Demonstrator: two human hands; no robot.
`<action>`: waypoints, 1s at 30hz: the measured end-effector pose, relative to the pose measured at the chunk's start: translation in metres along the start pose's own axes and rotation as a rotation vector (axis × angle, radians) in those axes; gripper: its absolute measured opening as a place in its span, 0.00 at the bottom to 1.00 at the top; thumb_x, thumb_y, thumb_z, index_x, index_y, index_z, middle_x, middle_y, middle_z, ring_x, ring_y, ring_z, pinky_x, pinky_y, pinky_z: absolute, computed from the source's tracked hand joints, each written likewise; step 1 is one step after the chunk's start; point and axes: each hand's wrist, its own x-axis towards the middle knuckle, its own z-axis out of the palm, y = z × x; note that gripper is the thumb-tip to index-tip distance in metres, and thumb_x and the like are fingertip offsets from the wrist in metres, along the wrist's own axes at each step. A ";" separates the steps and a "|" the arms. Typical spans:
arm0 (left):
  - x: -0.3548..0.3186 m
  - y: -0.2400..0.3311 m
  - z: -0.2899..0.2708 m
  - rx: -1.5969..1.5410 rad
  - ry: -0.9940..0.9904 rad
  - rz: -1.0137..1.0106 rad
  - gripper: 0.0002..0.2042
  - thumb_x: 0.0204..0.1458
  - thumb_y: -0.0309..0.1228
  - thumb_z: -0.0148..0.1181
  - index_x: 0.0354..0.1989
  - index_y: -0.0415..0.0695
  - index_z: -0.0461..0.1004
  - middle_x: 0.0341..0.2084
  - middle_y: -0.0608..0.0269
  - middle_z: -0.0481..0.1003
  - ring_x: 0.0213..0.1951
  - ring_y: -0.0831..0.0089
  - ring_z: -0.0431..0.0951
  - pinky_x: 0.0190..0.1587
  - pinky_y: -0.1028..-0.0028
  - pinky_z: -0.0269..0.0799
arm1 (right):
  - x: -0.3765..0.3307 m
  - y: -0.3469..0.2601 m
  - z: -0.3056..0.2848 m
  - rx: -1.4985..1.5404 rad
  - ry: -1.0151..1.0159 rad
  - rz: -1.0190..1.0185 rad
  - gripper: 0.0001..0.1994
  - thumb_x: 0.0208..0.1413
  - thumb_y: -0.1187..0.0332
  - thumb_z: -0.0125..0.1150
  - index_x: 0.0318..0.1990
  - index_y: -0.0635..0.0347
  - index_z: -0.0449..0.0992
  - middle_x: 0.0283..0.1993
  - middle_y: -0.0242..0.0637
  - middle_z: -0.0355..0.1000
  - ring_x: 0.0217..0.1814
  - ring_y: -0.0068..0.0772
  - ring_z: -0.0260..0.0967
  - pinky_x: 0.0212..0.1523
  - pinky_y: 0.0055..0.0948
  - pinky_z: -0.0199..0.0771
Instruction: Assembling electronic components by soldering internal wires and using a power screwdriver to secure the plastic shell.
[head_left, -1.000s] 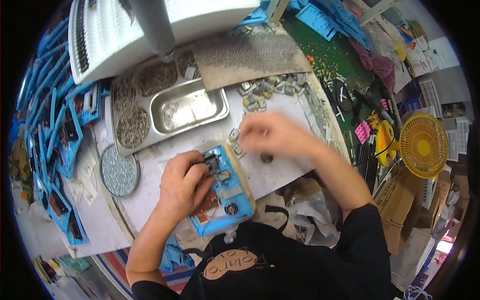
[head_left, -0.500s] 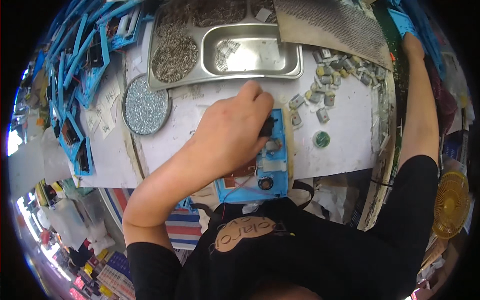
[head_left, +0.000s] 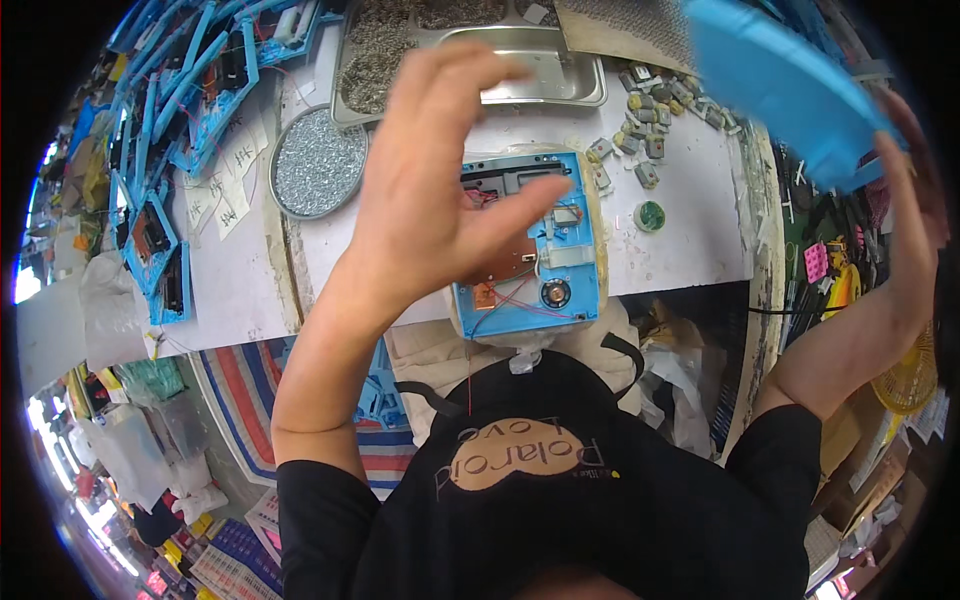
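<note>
A blue plastic housing (head_left: pixel 578 305) lies at the table's near edge. Inside it show a small round speaker (head_left: pixel 555 292), a brown circuit board (head_left: pixel 505 268), a black bar-shaped part and thin red wires. Raised above its left side, my left hand (head_left: pixel 425 190) holds nothing, its fingers and thumb spread and slightly blurred. It covers part of the housing. At the upper right, a blue plastic shell (head_left: pixel 790 95) is held up in the air by my right hand (head_left: pixel 910 175). My fingers grip the shell's right end.
Beyond the housing stands a metal tray (head_left: pixel 540 90) with small metal parts. A round dish of silvery pieces (head_left: pixel 320 160) sits left, near several stacked blue housings (head_left: pixel 160 250). Small motors (head_left: pixel 645 130) lie loose to the right, near a small green round container (head_left: pixel 649 216).
My left hand has risen off the housing and opened. My right hand has come nearer from the far right with the blue shell. More of the housing's inside now shows.
</note>
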 end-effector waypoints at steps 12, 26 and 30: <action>-0.018 0.026 -0.028 -1.118 0.347 -0.769 0.14 0.64 0.32 0.62 0.53 0.36 0.76 0.42 0.57 0.82 0.40 0.75 0.83 0.43 0.74 0.81 | -0.056 -0.057 0.154 0.580 -0.129 0.363 0.31 0.66 0.71 0.58 0.74 0.62 0.56 0.43 0.40 0.77 0.38 0.21 0.71 0.36 0.22 0.70; -0.092 0.036 0.019 -0.140 -0.065 -0.739 0.34 0.53 0.29 0.69 0.68 0.36 0.63 0.18 0.68 0.66 0.19 0.77 0.66 0.24 0.75 0.66 | -0.159 -0.067 0.166 0.230 -0.496 0.565 0.33 0.62 0.62 0.65 0.72 0.58 0.61 0.19 0.40 0.69 0.19 0.42 0.71 0.25 0.36 0.68; -0.109 0.041 0.014 -0.142 -0.081 -0.772 0.32 0.53 0.28 0.69 0.66 0.38 0.65 0.18 0.67 0.65 0.19 0.77 0.66 0.24 0.75 0.64 | -0.158 -0.060 0.167 0.173 -0.534 0.382 0.32 0.61 0.60 0.66 0.71 0.54 0.64 0.21 0.45 0.71 0.22 0.48 0.73 0.27 0.41 0.71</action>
